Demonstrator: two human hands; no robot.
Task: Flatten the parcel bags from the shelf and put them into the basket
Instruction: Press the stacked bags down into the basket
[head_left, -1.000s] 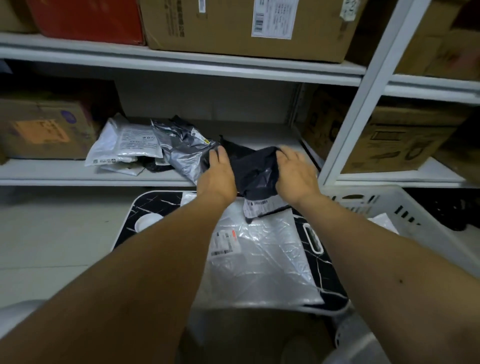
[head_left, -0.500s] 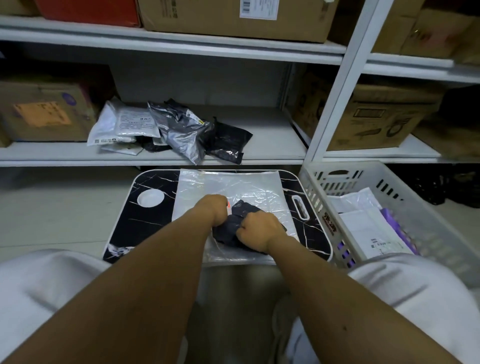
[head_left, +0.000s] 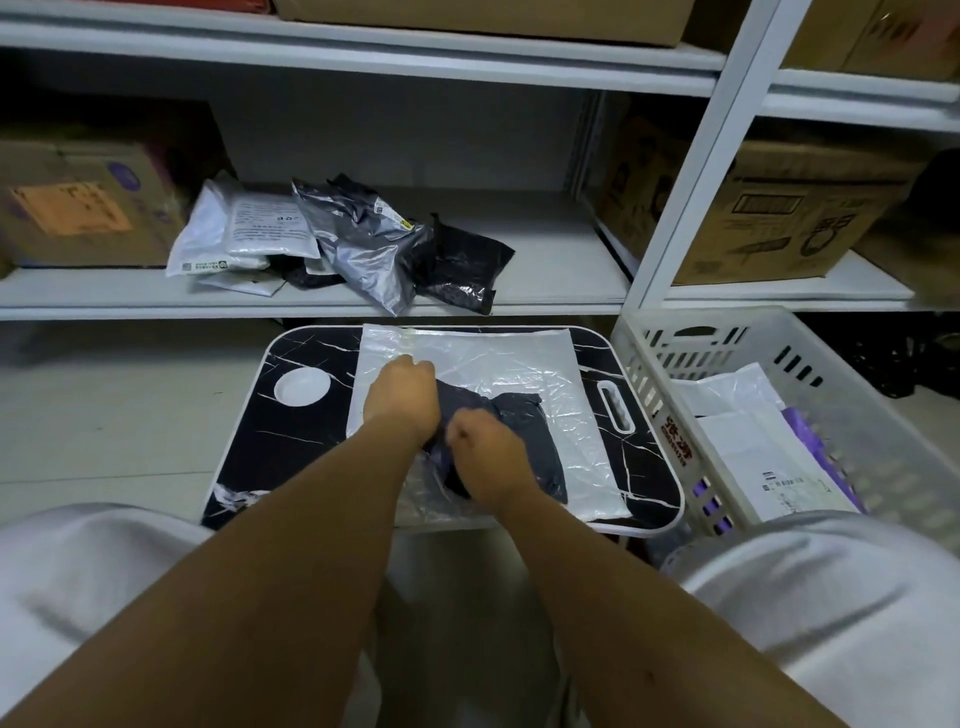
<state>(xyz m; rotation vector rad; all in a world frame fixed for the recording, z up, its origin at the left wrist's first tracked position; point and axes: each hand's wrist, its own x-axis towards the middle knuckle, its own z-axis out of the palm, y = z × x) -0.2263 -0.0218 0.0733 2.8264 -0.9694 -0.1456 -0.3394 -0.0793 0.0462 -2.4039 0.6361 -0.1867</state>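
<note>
Black plastic, crumpled: we hold one black bag (head_left: 524, 431) in both hands over a clear sheet (head_left: 519, 358) on the small table (head_left: 291, 447). Our left hand (head_left: 402, 400) and right hand (head_left: 485, 452) are each clenched on its near-left part, knuckles up, the hands close together. The rest of the bag lies bunched just right of and beyond our grip. We judge the flattening step barely begun; next the hands must part and press the bag smooth. The basket (head_left: 639, 358) stands right of our grip, the remaining bags (head_left: 363, 244) on the shelf (head_left: 561, 270) beyond it
</note>
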